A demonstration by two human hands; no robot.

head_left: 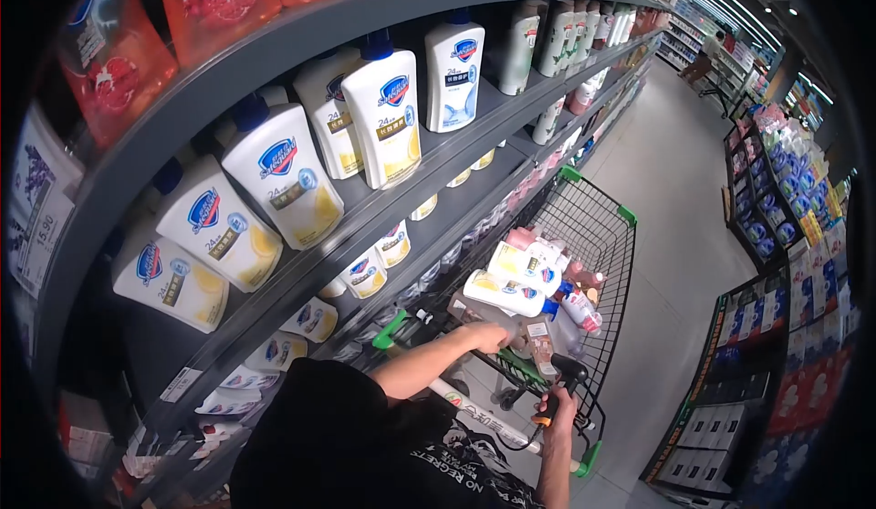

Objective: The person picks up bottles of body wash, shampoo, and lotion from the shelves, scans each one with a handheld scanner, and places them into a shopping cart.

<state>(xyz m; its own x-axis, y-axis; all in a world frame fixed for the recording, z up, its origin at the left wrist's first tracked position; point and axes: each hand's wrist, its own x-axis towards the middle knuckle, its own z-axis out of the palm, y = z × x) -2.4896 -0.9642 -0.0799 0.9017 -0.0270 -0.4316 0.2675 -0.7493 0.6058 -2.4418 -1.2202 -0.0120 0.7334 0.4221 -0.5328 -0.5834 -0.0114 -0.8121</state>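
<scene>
My right hand (560, 410) is wrapped around a black and orange handheld barcode scanner (571, 372), whose head points up over the near end of the shopping cart (630, 272). A dark cord hangs beside it. My left hand (488, 337) is closed at the cart's near end; what its fingers hold, if anything, is hidden. Just beyond it, white body wash bottles (504, 293) with blue caps lie on their sides in the basket. Pinkish bottles (522, 238) and a white-and-pink bottle (579, 308) lie among them. The cart's handle (479, 415) runs below both hands.
On the left, a grey shelf (265, 313) carries several upright white bottles (283, 176) with blue caps. Red pouches (224, 2) stand above. Boxed goods (721, 409) line the right side, with a product display (766, 189) farther off. A tiled aisle (675, 189) runs between them.
</scene>
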